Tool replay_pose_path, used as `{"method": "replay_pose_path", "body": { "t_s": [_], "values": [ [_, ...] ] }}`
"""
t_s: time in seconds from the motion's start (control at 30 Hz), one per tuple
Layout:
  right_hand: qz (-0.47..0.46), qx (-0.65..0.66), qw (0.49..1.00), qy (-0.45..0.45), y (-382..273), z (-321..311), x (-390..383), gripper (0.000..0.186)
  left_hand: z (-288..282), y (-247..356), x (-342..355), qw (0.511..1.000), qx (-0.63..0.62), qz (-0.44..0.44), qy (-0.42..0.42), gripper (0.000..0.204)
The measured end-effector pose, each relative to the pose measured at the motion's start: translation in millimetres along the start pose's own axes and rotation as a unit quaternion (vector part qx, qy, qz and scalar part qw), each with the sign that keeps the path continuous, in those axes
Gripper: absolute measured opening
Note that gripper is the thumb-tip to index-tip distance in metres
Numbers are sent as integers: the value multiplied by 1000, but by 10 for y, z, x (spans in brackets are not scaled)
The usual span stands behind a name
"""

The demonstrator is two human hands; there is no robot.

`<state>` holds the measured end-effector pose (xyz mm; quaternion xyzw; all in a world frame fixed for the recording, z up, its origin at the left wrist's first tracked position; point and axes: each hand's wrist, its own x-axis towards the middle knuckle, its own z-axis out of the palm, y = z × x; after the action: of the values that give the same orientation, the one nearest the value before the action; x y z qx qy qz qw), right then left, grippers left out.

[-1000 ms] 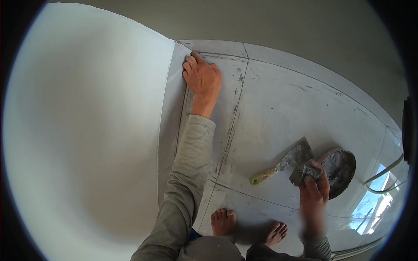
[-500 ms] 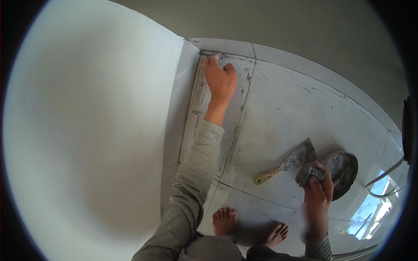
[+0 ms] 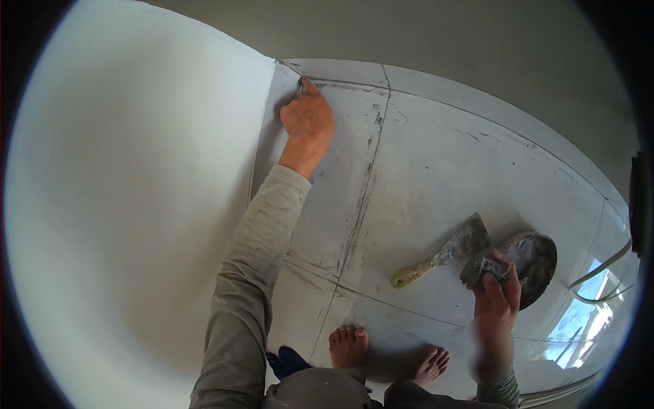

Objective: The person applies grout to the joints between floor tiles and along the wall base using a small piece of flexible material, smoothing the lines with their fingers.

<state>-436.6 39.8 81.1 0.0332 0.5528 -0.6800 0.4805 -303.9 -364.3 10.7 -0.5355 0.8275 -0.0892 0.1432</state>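
one white wall [image 3: 136,204] fills the left side, with a grey-green sleeve [image 3: 242,279] slanting up in front of it. the left hand [image 3: 308,123] is at the far corner, index finger seemingly touching the dark joint and the others curled in, a shape that probably suits so tight an angle; whether the curl hides anything, i cannot tell. below lies something dark blue [image 3: 289,361], then two bare feet [image 3: 349,347]. a putty knife [image 3: 455,247] lies flat, its greenish handle away from the bowl [image 3: 543,286], perhaps to keep the grip cleaner. the right hand [image 3: 496,300] pinches a dark flat piece [image 3: 479,271] between thumb and fingers, just by the bowl's left edge, likely so the grey paste [image 3: 528,255] inside is close. farther right, a cable [image 3: 578,292] loops near a bright window reflection [image 3: 579,327]. the pale, glossy floor tiles [image 3: 436,177] carry grey smears, mostly along their joints; beyond, a tile skirting [image 3: 340,70] edges a grey wall [image 3: 443,34].
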Motion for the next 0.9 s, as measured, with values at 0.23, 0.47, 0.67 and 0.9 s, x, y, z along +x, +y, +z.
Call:
{"method": "replay_pose_path", "body": {
  "t_s": [0.23,0.47,0.67,0.9],
  "values": [
    [-4,14,1000,-6,-24,1,-16,37,-108,-53,-6,992,100,54,-50,66],
    [-8,25,1000,-6,-70,-25,-95,37,-14,-192,-523,987,107,43,-107,70],
    [-7,12,1000,-5,-76,-98,-173,36,-225,-265,-691,988,23,0,-150,66],
    [-14,1,1000,2,-84,-57,-177,37,201,-78,-50,801,-586,-96,71,45]
  ]
}}
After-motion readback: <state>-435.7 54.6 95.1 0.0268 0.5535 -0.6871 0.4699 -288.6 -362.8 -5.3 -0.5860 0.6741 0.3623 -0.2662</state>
